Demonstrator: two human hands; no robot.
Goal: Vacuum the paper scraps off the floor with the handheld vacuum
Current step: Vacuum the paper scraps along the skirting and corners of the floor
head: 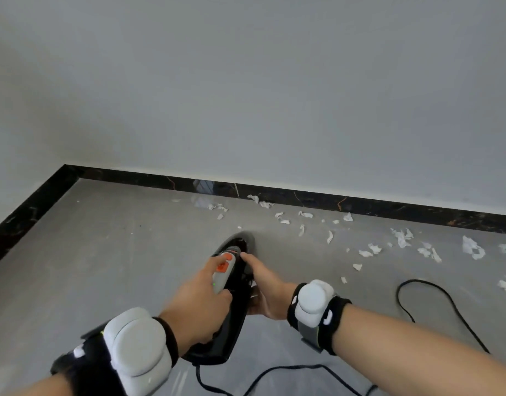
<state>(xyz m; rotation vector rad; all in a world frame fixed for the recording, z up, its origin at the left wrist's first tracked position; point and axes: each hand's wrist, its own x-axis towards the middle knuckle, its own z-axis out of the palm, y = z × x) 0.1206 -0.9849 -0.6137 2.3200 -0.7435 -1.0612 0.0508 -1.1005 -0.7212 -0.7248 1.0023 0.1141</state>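
A: Gripping item one, handheld vacuum, black, low over floor: left hand clenched round handle, thumb by orange buttons.

B: Right hand?

A: Cupping its side. Paper scraps lie along baseboard. No legible lettering.

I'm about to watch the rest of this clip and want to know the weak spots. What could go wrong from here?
1. The black cord loops on the floor beside the right hand; it could snag or drag the paper scraps.
2. The scraps lie to the right of the vacuum, some against the baseboard, so edge pieces may be missed.
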